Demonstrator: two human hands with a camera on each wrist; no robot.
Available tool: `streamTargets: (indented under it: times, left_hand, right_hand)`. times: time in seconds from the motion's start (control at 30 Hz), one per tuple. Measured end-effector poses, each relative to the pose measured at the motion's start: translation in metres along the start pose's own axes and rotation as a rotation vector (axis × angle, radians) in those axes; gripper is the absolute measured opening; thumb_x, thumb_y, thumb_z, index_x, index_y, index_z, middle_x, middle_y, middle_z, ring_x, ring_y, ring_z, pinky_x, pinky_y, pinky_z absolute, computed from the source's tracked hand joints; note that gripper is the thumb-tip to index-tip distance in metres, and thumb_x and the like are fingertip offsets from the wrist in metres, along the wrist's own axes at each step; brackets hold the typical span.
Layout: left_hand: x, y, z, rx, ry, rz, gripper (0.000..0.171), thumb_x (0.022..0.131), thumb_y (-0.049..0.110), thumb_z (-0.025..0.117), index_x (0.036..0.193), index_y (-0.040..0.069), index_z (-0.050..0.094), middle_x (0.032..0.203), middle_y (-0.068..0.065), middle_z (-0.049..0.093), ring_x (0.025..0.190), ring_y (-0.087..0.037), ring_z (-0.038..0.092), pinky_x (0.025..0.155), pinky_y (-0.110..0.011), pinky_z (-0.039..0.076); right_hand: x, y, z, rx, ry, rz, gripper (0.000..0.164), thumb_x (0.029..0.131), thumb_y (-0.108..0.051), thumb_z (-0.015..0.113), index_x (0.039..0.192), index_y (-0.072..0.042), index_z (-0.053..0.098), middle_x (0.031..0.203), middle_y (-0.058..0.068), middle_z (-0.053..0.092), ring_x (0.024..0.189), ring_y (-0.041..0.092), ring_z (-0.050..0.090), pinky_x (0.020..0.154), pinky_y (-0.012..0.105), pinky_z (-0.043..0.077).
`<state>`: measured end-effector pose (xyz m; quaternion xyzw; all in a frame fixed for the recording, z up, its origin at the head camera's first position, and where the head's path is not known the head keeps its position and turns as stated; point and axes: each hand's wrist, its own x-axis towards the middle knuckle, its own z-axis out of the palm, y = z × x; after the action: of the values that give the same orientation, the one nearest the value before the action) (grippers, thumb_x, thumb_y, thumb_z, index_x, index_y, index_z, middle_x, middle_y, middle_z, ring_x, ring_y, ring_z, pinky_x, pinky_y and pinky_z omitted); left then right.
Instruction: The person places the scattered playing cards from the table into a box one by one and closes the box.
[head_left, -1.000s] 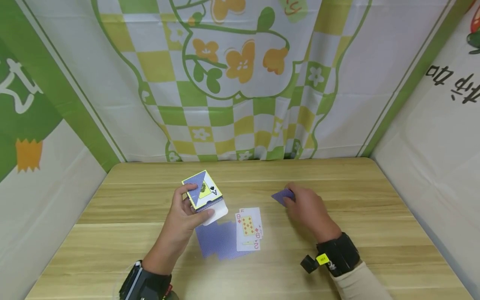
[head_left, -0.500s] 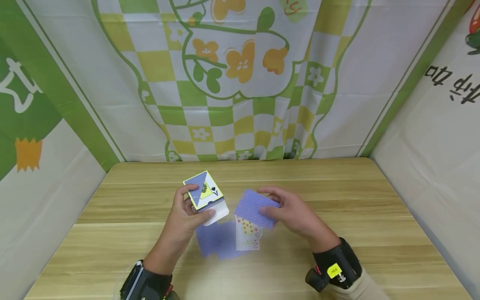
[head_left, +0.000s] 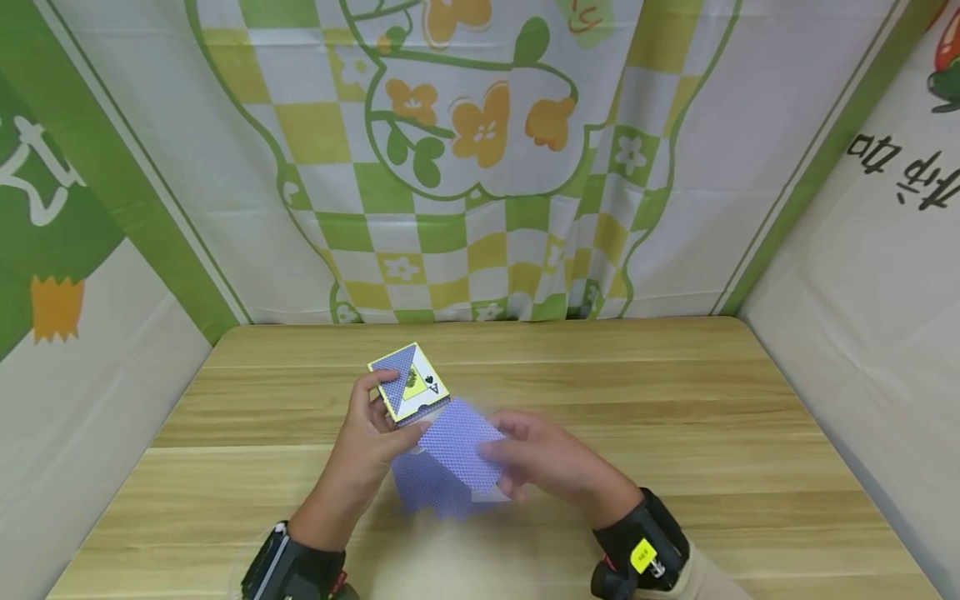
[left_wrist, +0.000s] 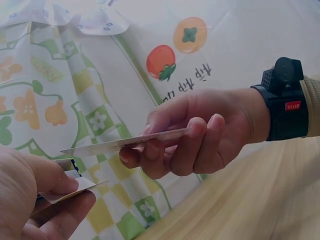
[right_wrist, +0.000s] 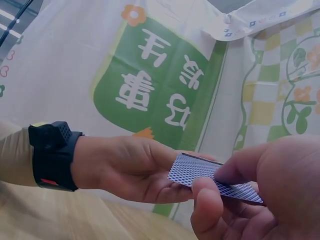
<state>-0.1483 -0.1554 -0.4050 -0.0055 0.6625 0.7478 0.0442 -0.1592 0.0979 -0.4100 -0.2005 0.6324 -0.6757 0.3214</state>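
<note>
at lower centre of the frame, the right hand (head_left: 545, 462), angling in from the lower right, pinches a blue-backed playing card (head_left: 453, 437) between thumb and fingers; it is probably light, bendy and slippery, best taken by its edges. just left, the left hand (head_left: 363, 452), rising from the lower left, grips the card box (head_left: 415, 387), thumb on its open flap (left_wrist: 85, 184), with loose cards (head_left: 423, 485) lower down on the bench (head_left: 675, 375).

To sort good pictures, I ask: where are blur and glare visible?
Head view: right hand slightly blurred, pale glare on the table at bottom centre; left wrist view: backdrop hazy and washed out; right wrist view: pattern on the card back fairly sharp.
</note>
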Motion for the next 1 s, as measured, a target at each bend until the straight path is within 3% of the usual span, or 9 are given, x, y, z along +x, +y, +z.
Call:
streamTargets:
  times: [0.27, 0.57, 0.8, 1.0]
  left_hand:
    - [0.0, -0.002, 0.002, 0.002, -0.005, 0.009, 0.079, 0.085, -0.02, 0.061, 0.144, 0.016, 0.022, 0.139, -0.02, 0.043, 0.109, -0.016, 0.061, 0.082, -0.022, 0.056]
    - [-0.002, -0.005, 0.005, 0.006, -0.044, 0.009, 0.085, 0.082, -0.016, 0.065, 0.145, 0.019, 0.021, 0.137, -0.02, 0.042, 0.112, -0.022, 0.06, 0.087, -0.027, 0.057]
    - [-0.003, -0.006, 0.008, 0.016, -0.054, 0.013, 0.084, 0.082, -0.014, 0.067, 0.145, 0.019, 0.022, 0.14, -0.02, 0.043, 0.115, -0.023, 0.06, 0.088, -0.028, 0.057]
    - [-0.003, -0.009, 0.011, -0.003, -0.049, 0.035, 0.083, 0.08, -0.018, 0.064, 0.143, 0.017, 0.025, 0.139, -0.021, 0.044, 0.113, -0.022, 0.061, 0.086, -0.027, 0.058]
  right_hand:
    - [0.005, 0.004, 0.006, 0.074, -0.059, 0.006, 0.04, 0.102, -0.019, 0.057, 0.133, 0.005, 0.052, 0.091, 0.007, 0.069, 0.061, 0.008, 0.061, 0.05, 0.021, 0.05]
    - [0.007, 0.006, 0.013, 0.164, 0.023, 0.019, 0.044, 0.1, -0.015, 0.057, 0.138, 0.004, 0.046, 0.099, 0.012, 0.066, 0.067, 0.014, 0.066, 0.057, 0.024, 0.057]
    - [0.01, 0.005, 0.02, 0.262, 0.109, 0.015, 0.028, 0.095, -0.007, 0.059, 0.117, -0.005, 0.043, 0.091, 0.011, 0.067, 0.075, 0.017, 0.071, 0.068, 0.029, 0.061]
    - [0.011, 0.005, 0.024, 0.282, 0.16, -0.043, 0.036, 0.09, 0.002, 0.064, 0.109, -0.011, 0.036, 0.104, 0.014, 0.068, 0.088, 0.021, 0.073, 0.08, 0.033, 0.061]
